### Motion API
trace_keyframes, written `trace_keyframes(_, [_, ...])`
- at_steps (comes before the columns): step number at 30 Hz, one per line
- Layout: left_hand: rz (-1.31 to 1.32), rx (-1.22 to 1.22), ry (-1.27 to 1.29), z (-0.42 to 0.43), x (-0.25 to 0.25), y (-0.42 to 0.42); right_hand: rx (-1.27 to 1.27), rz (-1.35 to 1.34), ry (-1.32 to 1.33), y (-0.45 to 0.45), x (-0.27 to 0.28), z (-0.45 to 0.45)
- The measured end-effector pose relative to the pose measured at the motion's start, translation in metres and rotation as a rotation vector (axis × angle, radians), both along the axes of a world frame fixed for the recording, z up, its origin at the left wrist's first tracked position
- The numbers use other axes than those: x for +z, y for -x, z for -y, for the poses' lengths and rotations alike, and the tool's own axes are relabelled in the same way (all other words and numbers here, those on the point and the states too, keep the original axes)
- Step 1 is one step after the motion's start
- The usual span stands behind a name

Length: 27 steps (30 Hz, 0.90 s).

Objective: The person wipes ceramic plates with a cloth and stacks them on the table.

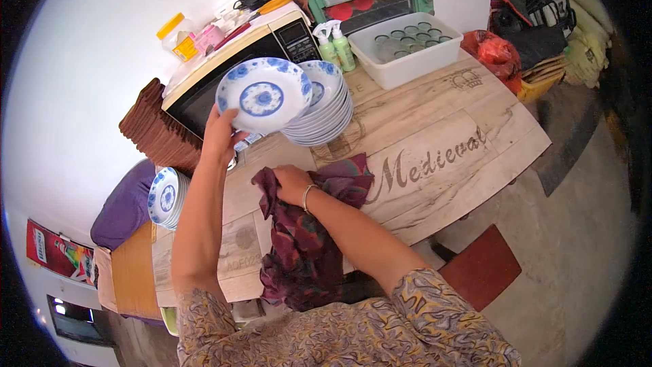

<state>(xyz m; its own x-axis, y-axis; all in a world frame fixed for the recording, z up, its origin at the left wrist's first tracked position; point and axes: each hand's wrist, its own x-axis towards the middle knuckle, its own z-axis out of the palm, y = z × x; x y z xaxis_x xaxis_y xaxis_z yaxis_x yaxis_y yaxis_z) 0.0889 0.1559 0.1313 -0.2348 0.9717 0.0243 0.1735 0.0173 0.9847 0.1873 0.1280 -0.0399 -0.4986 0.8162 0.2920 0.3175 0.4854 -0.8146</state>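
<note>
My left hand grips the near-left rim of a white plate with a blue floral pattern. That plate is held tilted, its face toward me, overlapping a stack of matching plates on the table. Lower down, my right hand is closed around a dark maroon patterned cloth, which hangs over the table's near edge. Another stack of blue-and-white dishes stands at the table's left edge.
A microwave and a green toaster oven line the wall. Near them are two spray bottles and a white tub of glasses. Brown folded cloths are piled at left. A red stool stands beside the wooden table.
</note>
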Motion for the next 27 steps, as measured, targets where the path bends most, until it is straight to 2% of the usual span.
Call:
trace_keyframes(3, [0.22,-0.051,-0.24,0.039,-0.022,0.035,-0.144,-0.092,0.042,0.017,-0.034,-0.02])
trace_keyframes(4, [0.274,-0.002,-0.247,0.058,-0.025,0.039,-0.067,-0.112,0.132,-0.006,0.006,-0.008])
trace_keyframes(6, [0.349,0.076,-0.222,0.09,-0.035,0.051,-0.319,-0.342,-0.017,0.025,-0.054,-0.043])
trace_keyframes(8, [0.394,0.133,-0.157,0.114,-0.052,0.07,-0.408,-0.428,-0.042,0.019,-0.05,-0.044])
trace_keyframes(9, [0.353,0.141,-0.16,0.121,-0.062,0.078,-0.373,-0.405,0.01,-0.005,-0.018,-0.03])
trace_keyframes(10, [0.31,0.148,-0.164,0.126,-0.073,0.084,-0.388,-0.679,0.089,-0.006,-0.013,-0.029])
trace_keyframes(11, [0.269,0.155,-0.169,0.13,-0.084,0.089,-0.358,-0.608,0.151,-0.015,-0.02,-0.031])
trace_keyframes(13, [0.2,0.137,-0.201,0.133,-0.1,0.091,-0.465,-0.653,0.016,-0.013,-0.023,-0.036])
trace_keyframes(16, [0.068,0.065,-0.281,0.127,-0.129,0.099,-0.514,-0.56,-0.397,-0.019,0.01,-0.022])
trace_keyframes(19, [0.097,0.011,-0.319,0.134,-0.13,0.085,-0.443,-0.472,-0.336,-0.017,0.051,0.01])
trace_keyframes(22, [0.131,-0.099,-0.32,0.144,-0.126,0.077,-0.362,-0.208,-0.187,-0.011,0.046,0.015])
trace_keyframes(25, [0.132,-0.149,-0.32,0.15,-0.125,0.069,-0.292,-0.201,-0.309,-0.003,0.049,0.015])
trace_keyframes(27, [0.163,-0.172,-0.316,0.152,-0.123,0.064,-0.32,-0.215,-0.29,0.001,0.054,0.022])
